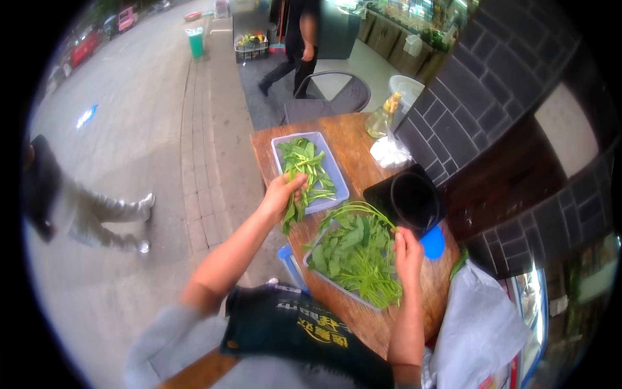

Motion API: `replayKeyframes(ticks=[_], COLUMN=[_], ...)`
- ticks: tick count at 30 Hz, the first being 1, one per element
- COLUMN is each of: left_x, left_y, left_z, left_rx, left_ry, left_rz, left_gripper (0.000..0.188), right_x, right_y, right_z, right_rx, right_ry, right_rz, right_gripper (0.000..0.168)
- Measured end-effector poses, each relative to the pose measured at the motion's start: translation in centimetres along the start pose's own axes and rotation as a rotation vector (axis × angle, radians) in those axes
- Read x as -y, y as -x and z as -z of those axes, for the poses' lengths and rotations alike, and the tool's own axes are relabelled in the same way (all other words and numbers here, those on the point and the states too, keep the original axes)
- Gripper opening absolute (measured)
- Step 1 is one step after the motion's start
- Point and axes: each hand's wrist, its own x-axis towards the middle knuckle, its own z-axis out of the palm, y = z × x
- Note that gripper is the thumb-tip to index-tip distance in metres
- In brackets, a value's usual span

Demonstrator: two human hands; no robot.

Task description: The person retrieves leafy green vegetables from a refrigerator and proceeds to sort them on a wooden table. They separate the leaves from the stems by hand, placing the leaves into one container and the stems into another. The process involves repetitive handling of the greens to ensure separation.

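Note:
My left hand (284, 192) grips a small bunch of leafy green stems (291, 214) at the near left side of a translucent plastic tub (335, 175). Cut leaves and short stalks (303, 155) lie inside that tub. Pinched in my right hand (408, 250) are the ends of long thin green stems (374, 209), which arch left over a second plastic tub (335, 284). This nearer tub is heaped with long-stemmed leafy greens (350, 243). Both tubs rest on a wooden table (350, 129).
Beyond the tubs stand an oil bottle (381, 119), a white plastic bag (391, 151) and a black hotplate (406, 197). A blue round object (432, 243) sits by my right hand. A metal chair (330, 99) is at the far edge. People walk past ahead and left.

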Motion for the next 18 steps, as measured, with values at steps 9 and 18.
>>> replayKeyframes(ticks=[9,18], left_x=[-0.2,3.5], left_y=[1.0,0.8], left_z=[-8.0,-8.4], left_rx=[0.675,0.472], left_ry=[-1.1,-0.616], left_rz=[-0.457,0.064], left_gripper=[0.026,0.019], right_x=[3.3,0.1], right_y=[-0.6,-0.3], right_z=[1.4,1.7], right_rx=[0.031,-0.162], right_ry=[0.326,0.424], right_rz=[0.284,0.241], right_gripper=[0.012,0.014])
